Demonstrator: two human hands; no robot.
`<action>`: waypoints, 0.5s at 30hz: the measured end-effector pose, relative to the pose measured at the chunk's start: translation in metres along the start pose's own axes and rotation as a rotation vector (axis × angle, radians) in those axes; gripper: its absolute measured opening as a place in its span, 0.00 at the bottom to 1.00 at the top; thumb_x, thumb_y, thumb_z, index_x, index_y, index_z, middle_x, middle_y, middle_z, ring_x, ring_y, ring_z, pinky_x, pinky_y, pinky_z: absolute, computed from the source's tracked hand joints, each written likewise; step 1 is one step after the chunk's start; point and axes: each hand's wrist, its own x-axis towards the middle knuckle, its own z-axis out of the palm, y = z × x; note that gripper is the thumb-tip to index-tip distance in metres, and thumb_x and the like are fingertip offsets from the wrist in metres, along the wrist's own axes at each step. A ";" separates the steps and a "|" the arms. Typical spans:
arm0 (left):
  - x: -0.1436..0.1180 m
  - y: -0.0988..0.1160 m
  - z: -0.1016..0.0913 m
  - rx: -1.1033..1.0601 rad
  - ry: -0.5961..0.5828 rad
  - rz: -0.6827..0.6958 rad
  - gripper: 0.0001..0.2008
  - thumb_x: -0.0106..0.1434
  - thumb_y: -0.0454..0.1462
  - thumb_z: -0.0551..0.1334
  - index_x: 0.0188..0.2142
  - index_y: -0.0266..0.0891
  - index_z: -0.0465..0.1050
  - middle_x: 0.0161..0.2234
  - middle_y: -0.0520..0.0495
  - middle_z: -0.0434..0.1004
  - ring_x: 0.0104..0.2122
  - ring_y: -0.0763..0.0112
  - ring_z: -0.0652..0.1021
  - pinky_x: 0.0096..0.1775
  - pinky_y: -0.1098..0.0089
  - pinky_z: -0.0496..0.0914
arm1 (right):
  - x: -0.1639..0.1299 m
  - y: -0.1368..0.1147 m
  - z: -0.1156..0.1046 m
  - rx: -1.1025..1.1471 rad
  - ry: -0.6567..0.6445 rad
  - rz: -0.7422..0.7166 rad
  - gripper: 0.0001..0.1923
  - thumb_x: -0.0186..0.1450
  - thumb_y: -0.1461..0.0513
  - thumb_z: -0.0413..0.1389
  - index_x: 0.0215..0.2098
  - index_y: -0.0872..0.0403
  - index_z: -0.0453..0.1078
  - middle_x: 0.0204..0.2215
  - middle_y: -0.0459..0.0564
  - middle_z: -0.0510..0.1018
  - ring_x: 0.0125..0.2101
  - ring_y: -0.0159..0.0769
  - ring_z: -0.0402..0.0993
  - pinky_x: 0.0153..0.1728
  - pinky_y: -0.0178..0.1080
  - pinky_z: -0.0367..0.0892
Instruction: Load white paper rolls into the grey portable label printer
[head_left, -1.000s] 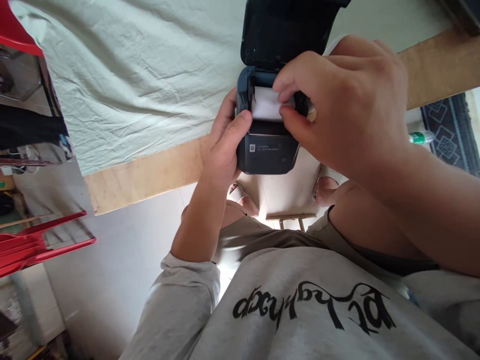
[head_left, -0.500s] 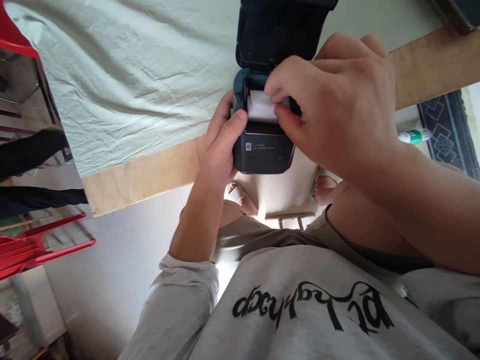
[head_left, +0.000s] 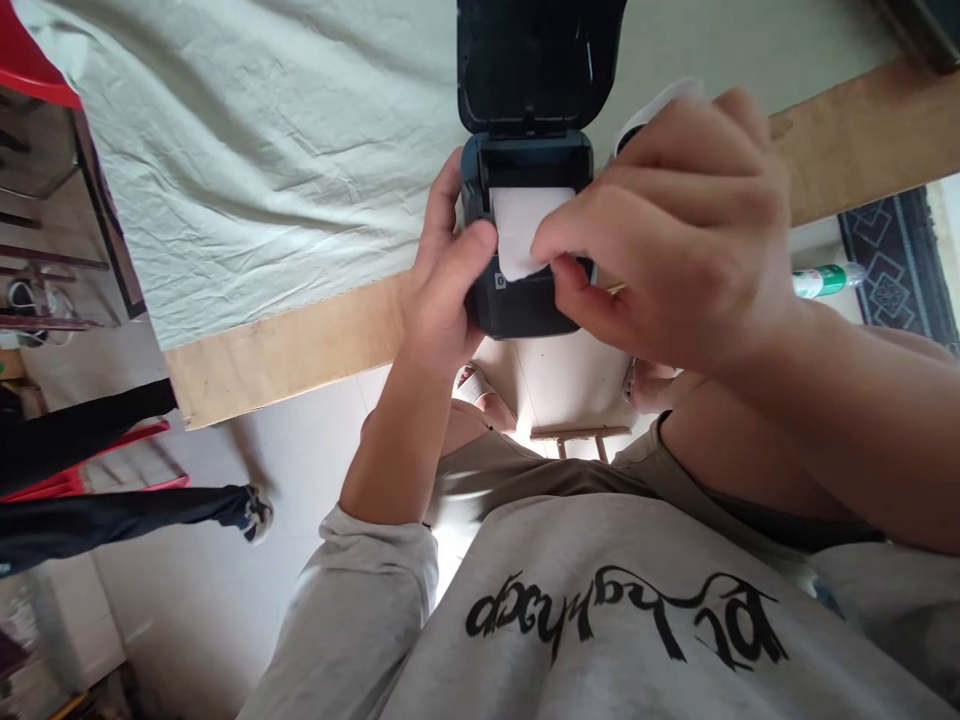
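My left hand (head_left: 450,270) is wrapped round the left side of a small dark label printer (head_left: 525,312), its thumb along the edge of the roll bay. The printer's black lid (head_left: 536,65) is swung up and back. A strip of white label paper (head_left: 523,225) comes out of the bay and lies over the front edge, covering part of the printed marking. Its free end is pinched between thumb and forefinger of my right hand (head_left: 660,230). Behind those knuckles a white, partly hidden thing (head_left: 671,95) with a dark edge shows on the table.
A pale green cloth (head_left: 285,150) covers the table, with a bare wooden edge (head_left: 300,345). A dark device (head_left: 922,30) sits at the upper right. A green-labelled bottle (head_left: 829,280) is beside a patterned mat (head_left: 892,260). At left, a person's dark-trousered leg (head_left: 150,518) crosses a red chair (head_left: 56,485).
My right hand has drawn the paper out over the printer's front edge. The printer has shifted slightly left. The person at left has stepped further into view.
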 end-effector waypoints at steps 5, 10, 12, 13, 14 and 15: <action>0.001 -0.004 -0.014 0.144 -0.074 -0.055 0.21 0.53 0.33 0.60 0.47 0.48 0.62 0.45 0.54 0.68 0.50 0.66 0.70 0.52 0.67 0.65 | -0.006 0.013 -0.003 0.149 0.165 -0.131 0.12 0.58 0.56 0.46 0.35 0.53 0.67 0.30 0.46 0.71 0.35 0.28 0.64 0.37 0.35 0.55; 0.003 -0.006 -0.019 0.190 -0.076 -0.039 0.26 0.49 0.35 0.63 0.49 0.50 0.62 0.50 0.54 0.66 0.55 0.63 0.66 0.56 0.65 0.62 | -0.004 0.023 -0.014 0.114 0.121 0.234 0.31 0.59 0.53 0.43 0.54 0.65 0.57 0.50 0.57 0.63 0.48 0.41 0.63 0.43 0.39 0.58; 0.003 -0.005 -0.018 0.192 -0.074 -0.039 0.27 0.48 0.36 0.64 0.48 0.50 0.63 0.50 0.53 0.66 0.55 0.63 0.66 0.56 0.65 0.61 | -0.002 0.026 -0.014 0.051 0.090 0.281 0.34 0.59 0.51 0.42 0.58 0.64 0.53 0.51 0.56 0.60 0.52 0.46 0.59 0.47 0.44 0.54; 0.003 -0.005 -0.018 0.191 -0.070 -0.043 0.27 0.47 0.36 0.64 0.48 0.50 0.63 0.50 0.53 0.67 0.55 0.63 0.66 0.56 0.65 0.61 | -0.002 0.027 -0.013 0.073 0.085 0.293 0.34 0.59 0.50 0.42 0.57 0.62 0.55 0.51 0.54 0.61 0.53 0.46 0.58 0.50 0.45 0.53; 0.003 -0.005 -0.018 0.187 -0.064 -0.047 0.27 0.46 0.36 0.64 0.48 0.50 0.63 0.50 0.53 0.67 0.55 0.62 0.66 0.56 0.65 0.62 | -0.001 0.027 -0.013 0.163 0.073 0.331 0.33 0.58 0.49 0.43 0.56 0.59 0.57 0.51 0.51 0.61 0.54 0.45 0.57 0.52 0.44 0.51; 0.003 -0.005 -0.018 0.182 -0.055 -0.048 0.27 0.46 0.36 0.64 0.47 0.51 0.64 0.49 0.53 0.67 0.55 0.62 0.66 0.55 0.65 0.63 | -0.001 0.027 -0.013 0.297 0.045 0.396 0.31 0.58 0.49 0.43 0.55 0.57 0.57 0.51 0.49 0.61 0.55 0.42 0.55 0.54 0.42 0.48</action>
